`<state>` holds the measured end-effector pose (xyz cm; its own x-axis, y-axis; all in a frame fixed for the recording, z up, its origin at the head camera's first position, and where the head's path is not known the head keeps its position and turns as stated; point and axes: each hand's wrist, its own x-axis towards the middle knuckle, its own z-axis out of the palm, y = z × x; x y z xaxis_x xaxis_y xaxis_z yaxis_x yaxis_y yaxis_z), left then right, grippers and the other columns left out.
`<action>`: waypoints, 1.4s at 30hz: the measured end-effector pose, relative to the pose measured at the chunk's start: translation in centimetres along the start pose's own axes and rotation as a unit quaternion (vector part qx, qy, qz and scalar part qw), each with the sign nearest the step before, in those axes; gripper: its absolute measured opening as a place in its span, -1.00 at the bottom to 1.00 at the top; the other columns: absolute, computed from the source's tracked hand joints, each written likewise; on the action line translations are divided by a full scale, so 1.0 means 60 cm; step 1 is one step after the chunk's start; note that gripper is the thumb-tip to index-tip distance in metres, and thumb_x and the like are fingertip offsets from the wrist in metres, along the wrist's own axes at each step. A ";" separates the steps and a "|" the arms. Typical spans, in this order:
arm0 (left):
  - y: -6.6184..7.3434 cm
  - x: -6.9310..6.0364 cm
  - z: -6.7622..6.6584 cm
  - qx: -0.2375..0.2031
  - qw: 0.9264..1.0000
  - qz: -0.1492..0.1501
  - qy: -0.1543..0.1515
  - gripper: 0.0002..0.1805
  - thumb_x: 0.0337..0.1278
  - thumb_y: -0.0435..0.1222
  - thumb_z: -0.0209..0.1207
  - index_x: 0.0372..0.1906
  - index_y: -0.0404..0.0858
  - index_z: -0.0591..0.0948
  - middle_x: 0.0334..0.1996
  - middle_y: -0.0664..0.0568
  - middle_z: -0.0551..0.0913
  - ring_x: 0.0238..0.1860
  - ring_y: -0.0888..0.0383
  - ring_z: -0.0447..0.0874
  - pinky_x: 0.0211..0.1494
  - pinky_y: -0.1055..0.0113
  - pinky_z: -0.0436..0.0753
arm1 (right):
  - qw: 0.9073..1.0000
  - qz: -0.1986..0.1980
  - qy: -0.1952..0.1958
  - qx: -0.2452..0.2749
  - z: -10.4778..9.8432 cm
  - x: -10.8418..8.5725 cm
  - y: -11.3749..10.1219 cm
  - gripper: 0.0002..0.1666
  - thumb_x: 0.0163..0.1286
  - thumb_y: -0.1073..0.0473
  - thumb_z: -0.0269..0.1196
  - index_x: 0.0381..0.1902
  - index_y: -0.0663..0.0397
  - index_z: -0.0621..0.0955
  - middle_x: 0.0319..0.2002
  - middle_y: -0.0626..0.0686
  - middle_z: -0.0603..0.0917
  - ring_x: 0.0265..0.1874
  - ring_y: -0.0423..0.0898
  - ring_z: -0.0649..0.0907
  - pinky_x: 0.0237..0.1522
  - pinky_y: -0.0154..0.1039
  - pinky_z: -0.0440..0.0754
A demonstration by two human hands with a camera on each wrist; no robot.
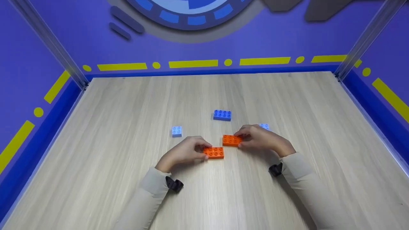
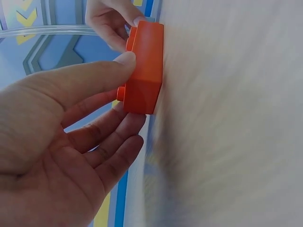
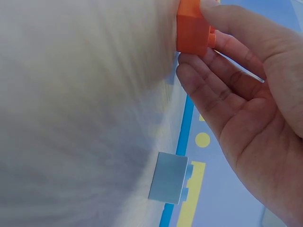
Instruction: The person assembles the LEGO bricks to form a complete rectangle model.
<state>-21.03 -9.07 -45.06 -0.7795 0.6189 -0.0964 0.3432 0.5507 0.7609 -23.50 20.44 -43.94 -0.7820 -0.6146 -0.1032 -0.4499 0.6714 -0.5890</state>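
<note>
Between thumb and fingers my left hand (image 1: 188,150) pinches an orange toy brick (image 1: 215,153), which lies studs up on the wooden table. In the left wrist view the thumb presses one long side of this brick (image 2: 147,71). Slightly farther back and to the right, my right hand (image 1: 262,138) pinches a second orange brick (image 1: 231,140) by its right end. The two bricks sit close together, offset corner to corner. A light blue brick (image 1: 176,131) stands left of the hands. Another light blue brick (image 3: 169,178) is partly hidden behind the right hand in the head view.
A darker blue brick (image 1: 222,115) with two rows of studs lies behind the orange ones. The wooden table (image 1: 127,105) is bordered at the back and sides by purple-blue panels (image 1: 204,51) with yellow markings. Metal posts (image 1: 367,38) stand at the back corners.
</note>
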 end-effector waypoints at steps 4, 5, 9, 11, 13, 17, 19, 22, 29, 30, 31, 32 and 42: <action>0.000 -0.001 -0.001 -0.006 1.000 0.001 0.000 -0.60 0.02 -0.32 0.35 0.04 -0.23 0.66 -0.11 0.00 0.66 -0.07 0.12 0.55 0.08 0.16 0.52 | 1.000 0.003 -0.002 0.002 -0.001 -0.001 0.001 -0.57 0.25 0.14 0.34 0.08 0.11 0.64 -0.02 0.06 0.65 -0.03 -0.03 0.63 0.08 -0.08 0.59; 0.000 0.000 0.000 -0.008 1.000 0.000 0.000 -0.60 0.02 -0.33 0.35 0.04 -0.23 0.66 -0.10 0.00 0.66 -0.07 0.12 0.55 0.09 0.16 0.51 | 1.000 0.002 -0.002 0.003 -0.001 -0.001 0.002 -0.57 0.25 0.14 0.34 0.08 0.11 0.64 -0.02 0.05 0.65 -0.03 -0.03 0.63 0.08 -0.08 0.59; -0.001 0.000 0.000 -0.012 1.000 -0.004 0.000 -0.59 0.02 -0.33 0.35 0.05 -0.23 0.65 -0.10 0.00 0.65 -0.07 0.12 0.54 0.09 0.17 0.51 | 1.000 -0.006 -0.001 0.000 -0.001 -0.001 0.004 -0.57 0.25 0.14 0.33 0.08 0.13 0.64 -0.02 0.06 0.65 -0.03 -0.03 0.63 0.07 -0.08 0.59; -0.002 -0.001 0.001 -0.010 1.000 -0.004 0.003 -0.59 0.03 -0.34 0.34 0.06 -0.24 0.65 -0.09 0.00 0.64 -0.07 0.12 0.54 0.08 0.17 0.51 | 1.000 -0.009 0.001 -0.002 0.000 0.000 0.004 -0.58 0.25 0.15 0.34 0.07 0.13 0.64 -0.02 0.06 0.65 -0.04 -0.04 0.62 0.06 -0.08 0.59; -0.003 -0.001 0.001 -0.010 1.000 -0.003 0.006 -0.59 0.03 -0.34 0.34 0.06 -0.25 0.65 -0.08 -0.01 0.64 -0.08 0.12 0.53 0.08 0.16 0.51 | 1.000 -0.008 0.002 -0.004 0.001 0.000 0.004 -0.58 0.25 0.16 0.34 0.07 0.13 0.64 -0.02 0.06 0.65 -0.04 -0.04 0.62 0.06 -0.09 0.59; -0.003 0.000 0.002 -0.009 1.000 0.001 0.011 -0.60 0.05 -0.33 0.32 0.07 -0.25 0.64 -0.07 -0.01 0.64 -0.08 0.12 0.53 0.07 0.18 0.52 | 1.000 -0.010 0.001 -0.007 0.001 -0.001 0.004 -0.57 0.24 0.16 0.34 0.07 0.14 0.64 -0.02 0.06 0.65 -0.05 -0.04 0.63 0.05 -0.10 0.60; -0.004 0.001 0.003 -0.009 1.000 0.001 0.014 -0.60 0.06 -0.32 0.32 0.07 -0.25 0.64 -0.07 -0.01 0.64 -0.09 0.12 0.53 0.04 0.21 0.51 | 1.000 -0.014 0.001 -0.008 0.001 -0.001 0.005 -0.57 0.24 0.16 0.34 0.07 0.14 0.64 -0.03 0.06 0.65 -0.05 -0.05 0.62 0.05 -0.10 0.60; -0.005 0.001 0.003 -0.008 1.000 0.001 0.018 -0.60 0.06 -0.32 0.32 0.07 -0.25 0.64 -0.08 -0.01 0.65 -0.12 0.10 0.52 -0.01 0.25 0.50 | 1.000 -0.022 0.002 -0.009 0.000 -0.003 0.006 -0.58 0.24 0.16 0.35 0.06 0.14 0.64 -0.05 0.05 0.66 -0.06 -0.05 0.62 0.04 -0.10 0.60; -0.007 0.003 0.004 -0.015 1.000 0.004 0.026 -0.61 0.08 -0.34 0.29 0.07 -0.26 0.64 -0.07 -0.03 0.64 -0.13 0.10 0.51 -0.02 0.25 0.51 | 1.000 -0.020 -0.002 -0.010 -0.001 -0.004 0.007 -0.58 0.24 0.16 0.34 0.06 0.12 0.65 -0.05 0.04 0.66 -0.06 -0.06 0.62 0.05 -0.09 0.59; -0.007 0.003 0.004 -0.017 1.000 0.003 0.026 -0.60 0.08 -0.35 0.29 0.08 -0.26 0.63 -0.07 -0.02 0.63 -0.13 0.11 0.51 -0.01 0.25 0.52 | 1.000 -0.018 -0.003 -0.009 -0.001 -0.005 0.006 -0.59 0.24 0.16 0.34 0.06 0.13 0.65 -0.05 0.04 0.65 -0.06 -0.06 0.62 0.05 -0.09 0.59; -0.008 0.003 0.005 -0.020 0.999 0.003 0.027 -0.60 0.08 -0.35 0.28 0.09 -0.26 0.63 -0.06 -0.02 0.63 -0.12 0.11 0.51 0.00 0.24 0.52 | 1.000 -0.018 -0.004 -0.008 -0.001 -0.005 0.006 -0.59 0.24 0.17 0.34 0.06 0.13 0.65 -0.04 0.04 0.65 -0.05 -0.05 0.62 0.05 -0.09 0.59; -0.008 0.004 0.005 -0.022 0.999 0.004 0.028 -0.60 0.08 -0.35 0.28 0.09 -0.26 0.63 -0.05 -0.02 0.63 -0.11 0.11 0.52 0.01 0.23 0.53 | 1.000 -0.018 -0.004 -0.008 -0.001 -0.005 0.006 -0.59 0.24 0.17 0.34 0.05 0.13 0.65 -0.04 0.04 0.65 -0.05 -0.05 0.62 0.05 -0.09 0.59; -0.015 0.010 0.012 -0.037 0.998 -0.004 0.055 -0.58 0.08 -0.34 0.28 0.10 -0.26 0.62 -0.01 -0.04 0.64 -0.03 0.10 0.55 0.13 0.19 0.52 | 0.999 -0.029 -0.006 -0.012 -0.003 -0.007 0.006 -0.60 0.24 0.22 0.32 0.05 0.17 0.65 -0.04 0.08 0.66 -0.05 -0.02 0.63 0.04 -0.11 0.61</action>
<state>-21.39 -8.79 -46.27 -0.8364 0.5470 -0.0338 0.3005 0.5093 0.8064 -23.39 21.00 -43.97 -0.7495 -0.6573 -0.0787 -0.5048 0.6444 -0.5744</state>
